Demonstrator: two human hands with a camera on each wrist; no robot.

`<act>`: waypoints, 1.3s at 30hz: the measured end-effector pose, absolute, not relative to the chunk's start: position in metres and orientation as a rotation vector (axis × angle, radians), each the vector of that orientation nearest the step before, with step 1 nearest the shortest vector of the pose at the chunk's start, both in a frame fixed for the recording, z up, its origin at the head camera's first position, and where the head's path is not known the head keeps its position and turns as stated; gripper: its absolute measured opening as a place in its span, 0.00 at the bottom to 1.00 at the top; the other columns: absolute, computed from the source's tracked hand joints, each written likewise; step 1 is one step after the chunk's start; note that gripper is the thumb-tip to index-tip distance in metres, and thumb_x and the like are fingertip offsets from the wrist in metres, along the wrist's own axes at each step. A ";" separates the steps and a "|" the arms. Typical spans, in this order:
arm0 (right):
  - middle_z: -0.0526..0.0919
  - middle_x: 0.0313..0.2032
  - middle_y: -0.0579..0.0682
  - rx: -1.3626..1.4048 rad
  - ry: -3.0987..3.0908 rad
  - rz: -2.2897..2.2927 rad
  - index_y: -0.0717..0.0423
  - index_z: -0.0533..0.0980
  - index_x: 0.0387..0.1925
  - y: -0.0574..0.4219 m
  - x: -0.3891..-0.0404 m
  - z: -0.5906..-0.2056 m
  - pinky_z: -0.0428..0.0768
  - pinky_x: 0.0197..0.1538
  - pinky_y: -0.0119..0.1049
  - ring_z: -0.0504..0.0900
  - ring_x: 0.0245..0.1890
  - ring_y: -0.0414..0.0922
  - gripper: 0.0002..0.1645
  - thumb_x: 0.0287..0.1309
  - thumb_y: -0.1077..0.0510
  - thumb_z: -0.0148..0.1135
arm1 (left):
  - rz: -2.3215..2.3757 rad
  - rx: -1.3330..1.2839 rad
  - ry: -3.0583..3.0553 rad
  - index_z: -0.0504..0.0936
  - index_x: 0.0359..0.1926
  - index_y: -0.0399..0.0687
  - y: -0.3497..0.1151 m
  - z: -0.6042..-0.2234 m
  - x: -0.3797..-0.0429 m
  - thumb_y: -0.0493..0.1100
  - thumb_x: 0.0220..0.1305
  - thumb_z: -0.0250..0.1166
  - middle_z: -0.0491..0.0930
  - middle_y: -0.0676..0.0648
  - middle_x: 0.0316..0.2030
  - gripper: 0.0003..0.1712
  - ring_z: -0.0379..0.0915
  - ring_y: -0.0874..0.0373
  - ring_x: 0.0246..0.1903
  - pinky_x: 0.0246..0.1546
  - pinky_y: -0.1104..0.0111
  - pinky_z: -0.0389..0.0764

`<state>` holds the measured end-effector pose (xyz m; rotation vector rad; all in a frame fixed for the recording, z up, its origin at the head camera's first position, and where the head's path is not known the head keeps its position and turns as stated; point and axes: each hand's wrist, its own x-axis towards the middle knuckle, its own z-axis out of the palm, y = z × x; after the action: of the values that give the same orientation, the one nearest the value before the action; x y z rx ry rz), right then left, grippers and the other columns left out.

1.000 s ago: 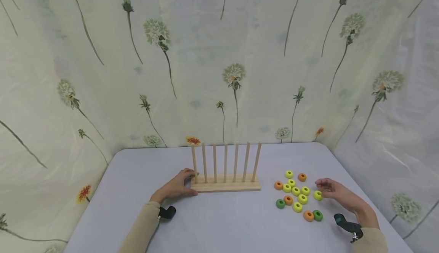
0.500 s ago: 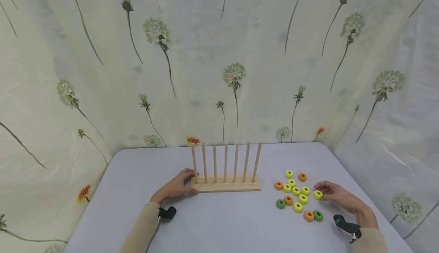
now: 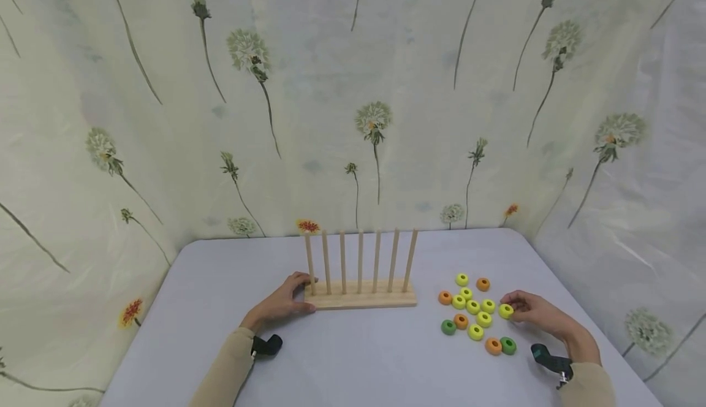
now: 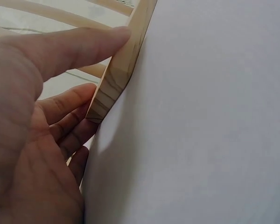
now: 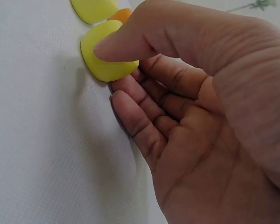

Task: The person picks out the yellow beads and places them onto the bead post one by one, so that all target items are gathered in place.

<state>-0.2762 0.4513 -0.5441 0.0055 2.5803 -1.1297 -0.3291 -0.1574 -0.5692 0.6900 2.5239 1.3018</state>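
Closing to a ring's width, my right hand (image 3: 537, 314) now pinches a yellow ring (image 5: 107, 69) beside the other rings (image 3: 484, 323), so from here I judge it secured; my left hand (image 3: 280, 301) grips the rack (image 3: 361, 301) by one end

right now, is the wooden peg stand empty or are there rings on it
Empty: in the head view, the wooden peg stand has seven bare pegs.

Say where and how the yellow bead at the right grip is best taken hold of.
Probably best to pinch the yellow bead across opposite points of its rounded outer side, coming from the right. Its hole faces up, so the curved side is exposed, and most other beads lie to its left, leaving the right grip the freer side.
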 end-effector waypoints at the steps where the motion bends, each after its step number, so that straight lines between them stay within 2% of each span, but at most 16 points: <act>1: 0.77 0.47 0.56 0.020 2.584 -1.128 0.67 0.69 0.55 0.451 -0.277 -0.544 0.75 0.42 0.36 0.73 0.42 0.46 0.29 0.51 0.62 0.63 | 1.304 0.691 2.521 0.71 0.62 0.54 -0.157 -0.569 -0.329 0.52 0.52 0.73 0.63 0.46 0.65 0.36 0.51 0.44 0.70 0.70 0.43 0.51; 28: 0.78 0.48 0.56 0.042 2.704 -1.070 0.65 0.71 0.54 0.450 -0.280 -0.538 0.77 0.45 0.41 0.76 0.45 0.48 0.30 0.56 0.51 0.66 | 1.317 0.682 2.521 0.74 0.58 0.54 -0.156 -0.567 -0.329 0.51 0.51 0.75 0.64 0.47 0.64 0.33 0.52 0.45 0.70 0.71 0.46 0.51; 39: 0.77 0.50 0.62 -0.038 2.961 -1.122 0.64 0.69 0.55 0.435 -0.282 -0.519 0.80 0.46 0.40 0.76 0.49 0.53 0.25 0.62 0.52 0.61 | 1.315 0.683 2.515 0.73 0.58 0.55 -0.158 -0.569 -0.331 0.53 0.50 0.75 0.64 0.47 0.64 0.34 0.52 0.47 0.70 0.71 0.47 0.52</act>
<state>-0.2818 0.4349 -0.5194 -0.0385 2.9614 -1.1220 -0.3313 -0.1577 -0.5686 0.6828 2.5145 1.3146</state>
